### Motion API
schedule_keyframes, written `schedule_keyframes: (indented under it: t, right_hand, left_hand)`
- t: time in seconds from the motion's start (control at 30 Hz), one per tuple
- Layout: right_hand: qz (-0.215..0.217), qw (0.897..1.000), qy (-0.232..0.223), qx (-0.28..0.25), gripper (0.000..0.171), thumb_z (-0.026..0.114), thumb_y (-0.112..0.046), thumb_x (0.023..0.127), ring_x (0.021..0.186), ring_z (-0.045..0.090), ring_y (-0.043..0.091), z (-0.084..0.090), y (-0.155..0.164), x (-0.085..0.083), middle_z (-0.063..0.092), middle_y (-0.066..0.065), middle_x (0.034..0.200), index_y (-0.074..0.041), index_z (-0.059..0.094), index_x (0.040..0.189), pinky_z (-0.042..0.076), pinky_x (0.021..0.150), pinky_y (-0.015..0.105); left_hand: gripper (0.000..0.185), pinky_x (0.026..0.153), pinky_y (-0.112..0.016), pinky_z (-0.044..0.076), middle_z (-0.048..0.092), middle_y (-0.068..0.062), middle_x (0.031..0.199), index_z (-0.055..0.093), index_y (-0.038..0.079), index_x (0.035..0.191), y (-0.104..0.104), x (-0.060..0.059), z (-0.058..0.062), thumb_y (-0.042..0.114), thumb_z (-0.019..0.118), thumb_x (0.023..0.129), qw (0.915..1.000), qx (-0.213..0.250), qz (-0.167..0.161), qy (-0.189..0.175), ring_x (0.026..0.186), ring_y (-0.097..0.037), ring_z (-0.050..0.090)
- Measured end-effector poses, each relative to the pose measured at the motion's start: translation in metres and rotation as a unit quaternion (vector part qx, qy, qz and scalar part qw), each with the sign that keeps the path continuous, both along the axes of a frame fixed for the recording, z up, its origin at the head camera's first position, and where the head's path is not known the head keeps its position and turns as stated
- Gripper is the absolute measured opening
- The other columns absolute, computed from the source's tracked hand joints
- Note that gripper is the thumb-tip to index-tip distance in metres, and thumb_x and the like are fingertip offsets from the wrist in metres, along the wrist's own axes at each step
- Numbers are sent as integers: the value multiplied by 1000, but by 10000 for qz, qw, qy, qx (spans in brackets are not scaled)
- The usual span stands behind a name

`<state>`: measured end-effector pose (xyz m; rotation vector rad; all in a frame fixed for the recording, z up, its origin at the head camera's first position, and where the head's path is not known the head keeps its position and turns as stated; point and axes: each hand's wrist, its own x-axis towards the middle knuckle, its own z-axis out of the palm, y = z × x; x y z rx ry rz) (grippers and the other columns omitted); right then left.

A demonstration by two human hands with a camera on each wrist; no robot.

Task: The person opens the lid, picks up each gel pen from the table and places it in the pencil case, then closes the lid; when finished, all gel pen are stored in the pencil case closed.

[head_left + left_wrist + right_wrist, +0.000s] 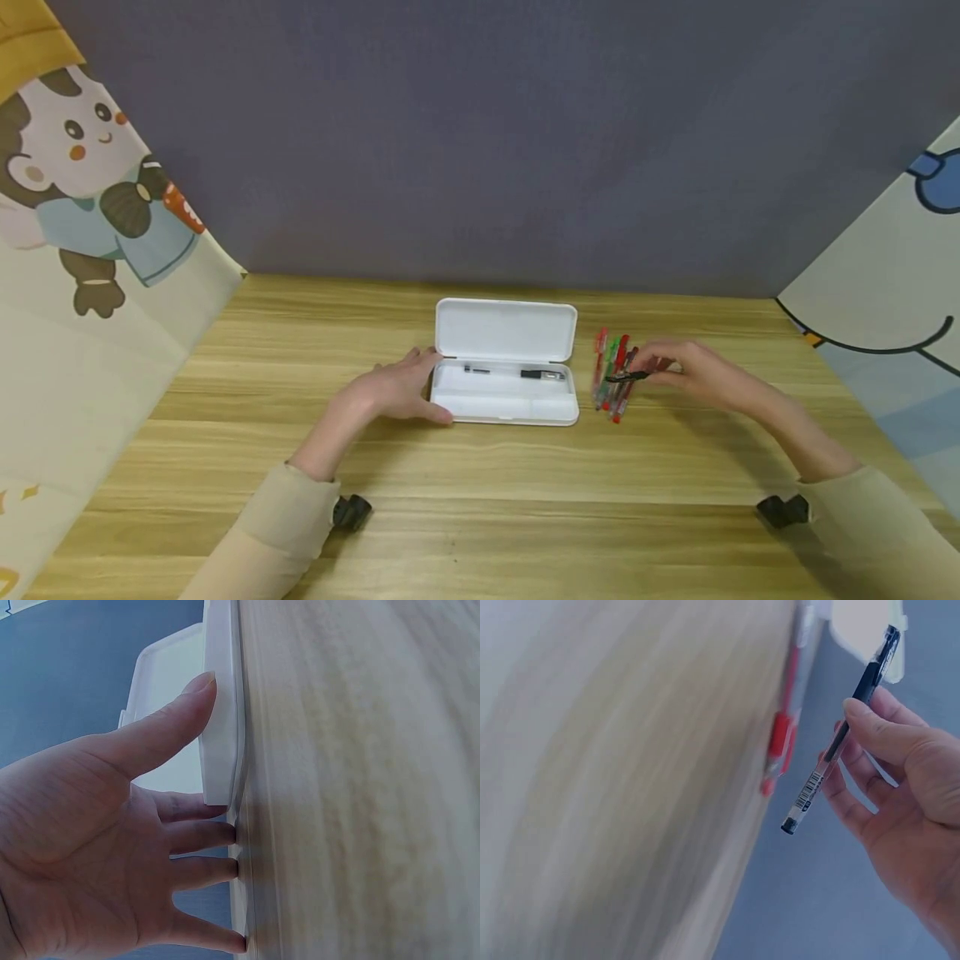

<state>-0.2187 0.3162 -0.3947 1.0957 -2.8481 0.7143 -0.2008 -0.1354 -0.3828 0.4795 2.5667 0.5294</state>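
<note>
A white pencil case (517, 422) lies with its lid raised on the table. My left hand (397, 387) rests at its left end; in the left wrist view the thumb touches the front wall and the other fingers extend along the side toward the table. Inside lie a small dark-and-clear piece (477, 369) and a black-and-silver item (542, 375), too small to identify. Between thumb and fingers, my right hand (686, 362) pinches a black gel pen (810, 787) with a clear barrel and barcode label. It is above several red and green pens (606, 367).
The wooden table (480, 500) meets a dark grey panel (480, 167) at the back. Printed cartoon panels stand left and right. In the right wrist view, a red-capped pen (780, 735) lies near the right hand, blurred.
</note>
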Motion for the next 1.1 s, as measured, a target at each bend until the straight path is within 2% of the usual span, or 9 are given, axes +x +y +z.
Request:
schedule_keyframes:
  t: [0.13, 0.3, 0.5, 0.63, 0.77, 0.9, 1.1]
  right_hand:
    - [-58, 9998, 138, -96, 32, 77, 3, 86, 86, 69, 5, 6, -12, 0, 74, -8, 101, -21, 74, 107, 59, 71, 26]
    - [71, 9990, 131, -417, 31, 77, 3, 86, 84, 69, 1, 12, -30, -1, 76, -5, 98, -19, 75, 107, 60, 69, 25]
    - [156, 9971, 27, -743, 29, 78, 5, 84, 76, 72, 12, 17, -56, -4, 75, 0, 96, -13, 76, 107, 61, 62, 27]
    - [27, 9975, 83, -707, 28, 79, 2, 85, 81, 72, 13, 20, -81, -8, 76, -1, 96, -13, 76, 109, 62, 69, 28]
    - [6, 9961, -37, -880, 27, 78, 0, 88, 91, 71, 12, 25, -106, -8, 76, 0, 103, -12, 75, 112, 63, 79, 36]
    - [46, 9945, -207, -1025, 26, 77, -3, 90, 95, 69, 14, 28, -128, -6, 75, 1, 106, -13, 75, 114, 63, 80, 38]
    - [149, 9940, -359, -1027, 25, 78, -3, 89, 93, 71, 15, 25, -155, -9, 75, 2, 103, -10, 75, 113, 64, 79, 33]
  left_hand:
    - [106, 122, -78, 12, 13, -20, 173, 19, 7, 165, 1, -1, 0, 51, 77, 88, 10000, 11, -21, 41, 161, -41, 13]
    - [106, 122, -78, 12, 14, -20, 173, 20, 8, 164, 2, -1, 0, 51, 78, 87, 10000, 59, -19, 41, 161, -41, 13]
    - [105, 122, -77, 13, 15, -20, 173, 21, 9, 164, 2, -1, 1, 51, 78, 87, 10000, 60, -3, 37, 161, -42, 14]
    - [105, 121, -78, 13, 16, -21, 172, 22, 7, 163, 0, -1, 0, 50, 79, 87, 10000, 63, 9, 44, 160, -42, 14]
    - [106, 120, -80, 13, 16, -22, 172, 21, 6, 164, -1, -1, -2, 50, 79, 87, 10000, 51, -3, 44, 160, -42, 13]
    - [106, 120, -80, 13, 16, -22, 172, 22, 6, 164, -1, -2, -4, 51, 79, 86, 10000, 32, -11, 74, 160, -42, 14]
    - [106, 120, -80, 13, 16, -22, 172, 22, 6, 163, 0, -2, -3, 51, 79, 86, 9999, 48, -22, 100, 160, -43, 14]
